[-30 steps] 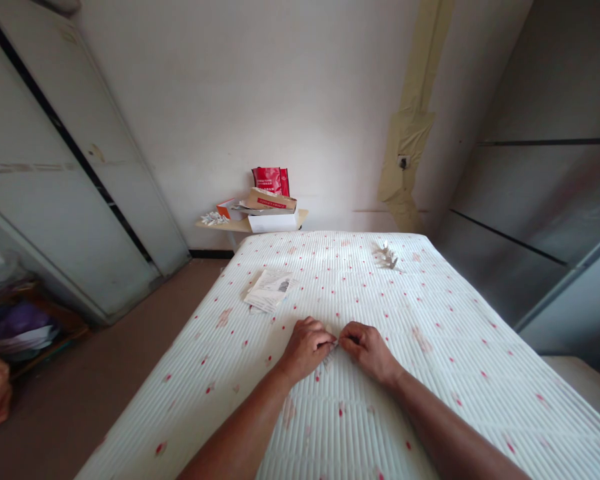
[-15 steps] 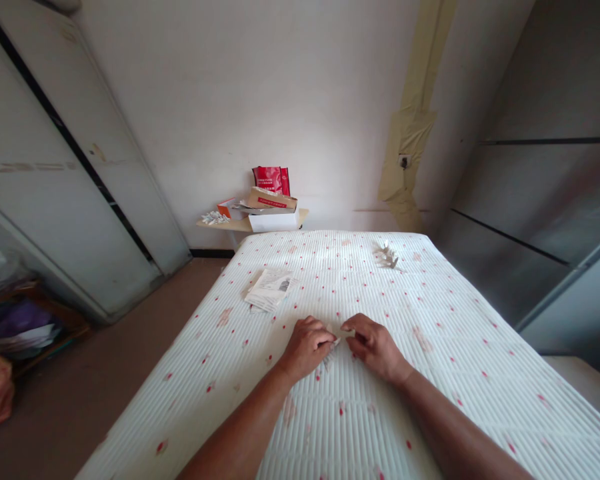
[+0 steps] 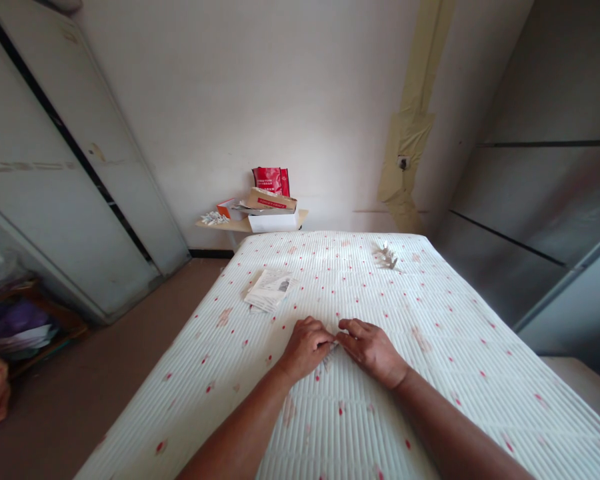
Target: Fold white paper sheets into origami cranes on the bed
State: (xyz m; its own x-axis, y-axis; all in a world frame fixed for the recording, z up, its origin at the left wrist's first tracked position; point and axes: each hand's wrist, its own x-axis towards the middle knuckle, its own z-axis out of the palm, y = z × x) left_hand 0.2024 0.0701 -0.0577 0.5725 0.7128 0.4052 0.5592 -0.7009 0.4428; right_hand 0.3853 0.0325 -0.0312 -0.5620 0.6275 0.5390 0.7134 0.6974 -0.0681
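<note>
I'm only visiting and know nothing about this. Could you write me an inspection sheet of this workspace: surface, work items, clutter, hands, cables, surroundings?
Surface: ribbed white cover with red spots.
Job's things: small pale piece, seemingly paper; printed sheets at far left; pale pieces at far right.
Clutter: white box and white bits on a side table; red bag behind the box.
Hands: left hand pinches the small piece; right hand is at it, grip unclear.
Cables: nothing seen loose; wall socket amid yellowish tape.
Surroundings: pale cabinet left, grey panels right.
</note>
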